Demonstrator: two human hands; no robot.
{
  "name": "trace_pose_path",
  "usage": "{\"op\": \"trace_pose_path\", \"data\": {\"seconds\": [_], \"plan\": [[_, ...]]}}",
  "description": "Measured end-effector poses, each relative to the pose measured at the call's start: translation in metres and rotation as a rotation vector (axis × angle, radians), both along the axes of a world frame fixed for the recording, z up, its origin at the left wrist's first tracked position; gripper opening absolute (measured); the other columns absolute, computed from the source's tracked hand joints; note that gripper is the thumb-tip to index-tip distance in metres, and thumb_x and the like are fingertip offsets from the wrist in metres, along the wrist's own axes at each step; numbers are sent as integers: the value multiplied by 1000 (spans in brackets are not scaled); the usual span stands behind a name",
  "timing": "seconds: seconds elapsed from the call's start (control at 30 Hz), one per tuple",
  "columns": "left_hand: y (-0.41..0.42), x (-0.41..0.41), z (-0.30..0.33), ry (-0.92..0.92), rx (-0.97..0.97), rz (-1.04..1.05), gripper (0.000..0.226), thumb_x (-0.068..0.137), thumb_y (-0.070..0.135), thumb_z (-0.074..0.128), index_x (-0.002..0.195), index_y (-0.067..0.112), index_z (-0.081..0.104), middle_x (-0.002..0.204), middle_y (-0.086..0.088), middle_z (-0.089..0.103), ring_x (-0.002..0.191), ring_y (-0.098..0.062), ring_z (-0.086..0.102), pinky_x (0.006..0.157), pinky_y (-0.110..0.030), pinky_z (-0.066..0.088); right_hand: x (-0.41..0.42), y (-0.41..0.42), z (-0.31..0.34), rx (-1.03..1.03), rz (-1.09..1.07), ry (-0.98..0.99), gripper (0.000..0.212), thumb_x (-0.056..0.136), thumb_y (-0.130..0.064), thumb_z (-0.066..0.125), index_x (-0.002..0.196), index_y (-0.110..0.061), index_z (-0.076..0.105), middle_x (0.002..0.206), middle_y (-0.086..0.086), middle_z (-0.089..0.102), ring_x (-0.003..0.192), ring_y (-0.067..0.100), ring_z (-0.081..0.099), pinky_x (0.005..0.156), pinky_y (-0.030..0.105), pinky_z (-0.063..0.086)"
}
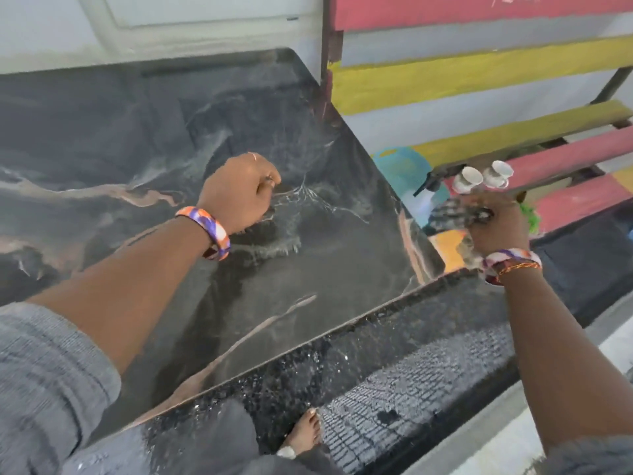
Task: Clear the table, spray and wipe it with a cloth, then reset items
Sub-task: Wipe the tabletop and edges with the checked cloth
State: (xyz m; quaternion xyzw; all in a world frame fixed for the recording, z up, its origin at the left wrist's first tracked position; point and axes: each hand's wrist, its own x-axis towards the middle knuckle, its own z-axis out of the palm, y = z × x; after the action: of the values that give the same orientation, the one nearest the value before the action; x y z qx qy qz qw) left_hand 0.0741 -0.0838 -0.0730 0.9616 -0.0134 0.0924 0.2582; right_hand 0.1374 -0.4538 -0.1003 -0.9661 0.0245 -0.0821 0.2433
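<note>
Left hand (239, 192) over marble table (137, 132)

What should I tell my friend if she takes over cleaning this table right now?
Left hand: curled over the dark marble table, holding nothing that shows.
Right hand: off the table's right edge, gripping a dark patterned cloth.
Two white cups sit on the painted bench, with a spray bottle beside them.
Done: the table looks cleared.
Left: wiping, then putting the cups back. Whether it has been sprayed cannot be told.
</note>
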Motion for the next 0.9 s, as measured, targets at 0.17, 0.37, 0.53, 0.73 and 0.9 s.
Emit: {"op": "trace_pose_path", "data": {"seconds": [0.17, 0.37, 0.53, 0.73, 0.9], "plan": [[36, 20, 2, 24, 19, 128, 24, 82, 6, 49, 95, 9, 69, 105, -16, 67, 97, -36, 61, 87, -44, 50, 36, 120, 30, 195, 293, -43, 45, 71, -17, 58, 117, -17, 63, 116, 14, 65, 107, 31, 59, 92, 33, 44], [89, 58, 1, 111, 102, 295, 30, 80, 11, 46, 99, 12, 69, 111, -15, 64, 103, -39, 59, 86, -47, 51, 74, 286, 3, 84, 493, -30, 48, 77, -40, 47, 125, -39, 52, 130, 6, 54, 114, 30, 54, 92, 38, 46], [133, 106, -7, 137, 168, 364, 32, 78, 16, 40, 90, 5, 67, 103, -19, 59, 95, -43, 57, 77, -47, 51, 123, 386, -9, -190, 666, -59, 53, 86, -34, 54, 136, -45, 38, 152, 3, 27, 134, 31, 28, 102, 49, 30], [166, 174, -18, 90, 108, 337, 38, 75, 23, 35, 92, 7, 66, 107, -18, 59, 100, -41, 56, 85, -49, 50, 242, 427, -15, -368, 669, -98, 48, 89, -31, 46, 136, -41, 39, 152, 0, 29, 139, 28, 20, 110, 52, 17], [164, 217, -23, 58, 60, 297, 26, 86, 12, 46, 103, 9, 65, 125, -12, 53, 110, -34, 54, 93, -46, 46, 334, 389, -19, -321, 274, -41, 49, 88, -15, 48, 130, -40, 45, 147, 6, 34, 135, 35, 24, 108, 53, 20]]}}
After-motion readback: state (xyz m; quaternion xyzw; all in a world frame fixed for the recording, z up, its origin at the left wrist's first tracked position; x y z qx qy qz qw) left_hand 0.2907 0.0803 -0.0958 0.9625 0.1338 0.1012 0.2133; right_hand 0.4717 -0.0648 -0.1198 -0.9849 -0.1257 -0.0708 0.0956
